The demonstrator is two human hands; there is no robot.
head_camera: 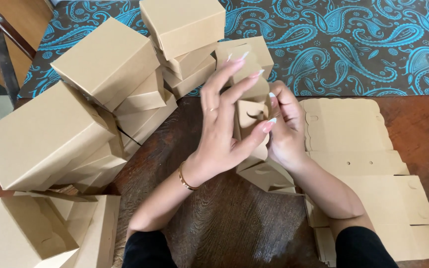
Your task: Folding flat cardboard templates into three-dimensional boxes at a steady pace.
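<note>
— What is the half-folded box made of?
— Matt brown cardboard, smooth; the same is seen in the stacked boxes and the flat blanks.
— And the table?
— Dark wood, grain showing, slightly glossy. A patterned cloth is laid across it; a polished gold metal bangle is worn.

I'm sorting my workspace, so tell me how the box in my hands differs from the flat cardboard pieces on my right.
The half-folded box is held up between the left hand and right hand, while the flat blanks lie stacked on the wooden table. The box has walls raised and a flap with a curved slot bent inward; the blanks are fully unfolded, showing scalloped edges and small holes. Both are plain tan cardboard.
</note>
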